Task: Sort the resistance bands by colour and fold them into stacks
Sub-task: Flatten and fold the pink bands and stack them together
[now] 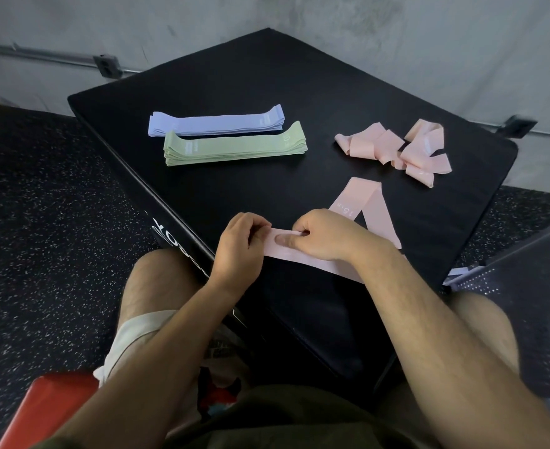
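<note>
Pink folding step in hand: my left hand [241, 246] and right hand [327, 236] each pinch one pink band [317, 264]; next, I judge, a squared fold.

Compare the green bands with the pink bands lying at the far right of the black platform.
Colour: the green bands are pale green, the far pink bands pale pink. Order: the green bands lie flat in a squared stack; the far pink bands are a loose, twisted heap. Both rest untouched on the black platform.
</note>
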